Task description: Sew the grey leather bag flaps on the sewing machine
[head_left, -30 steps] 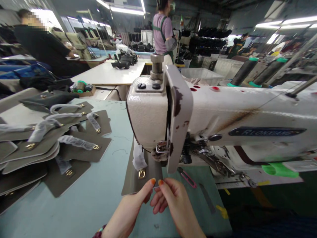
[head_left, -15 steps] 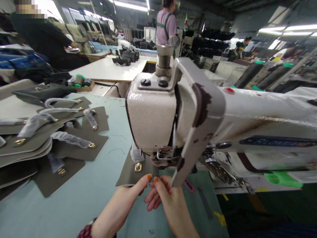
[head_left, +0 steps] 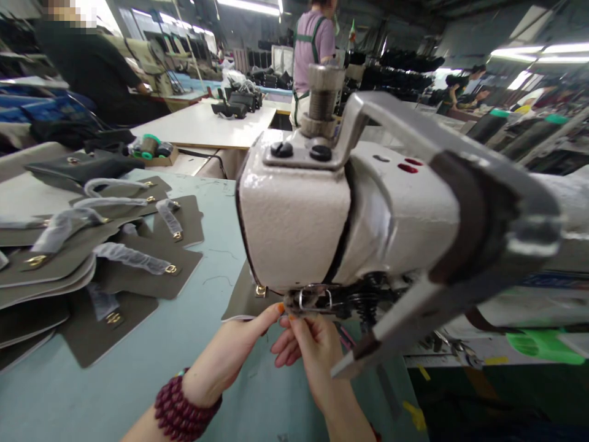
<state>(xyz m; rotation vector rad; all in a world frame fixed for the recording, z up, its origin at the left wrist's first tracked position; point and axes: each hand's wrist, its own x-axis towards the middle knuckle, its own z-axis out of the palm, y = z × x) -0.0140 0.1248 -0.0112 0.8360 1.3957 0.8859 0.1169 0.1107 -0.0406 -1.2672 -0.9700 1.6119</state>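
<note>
A grey flat panel (head_left: pixel 242 298) lies under the head of a white sewing machine (head_left: pixel 294 227), its far part hidden by the machine. On the panel sits a small gold-coloured metal fitting (head_left: pixel 261 291). My left hand (head_left: pixel 248 337) pinches the panel's near edge, thumb on top and fingers mostly underneath. Close beside it, my right hand (head_left: pixel 313 347) has its thumb and index finger closed at the same edge, just below the presser foot area (head_left: pixel 313 299); its other fingers curl loosely. The exact stitching point is hidden.
Grey panels (head_left: pixel 133 258) with plastic-wrapped handles are piled on the left of the pale green table (head_left: pixel 193 368). A bent metal bracket (head_left: pixel 414 319) reaches down beside my right wrist. Behind stand a white table (head_left: pixel 197 132) and a person in a purple shirt (head_left: pixel 315 37).
Both hands have moved forward with the grey panel, carrying its metal fitting farther under the machine head. The bent bracket now appears larger and farther right.
</note>
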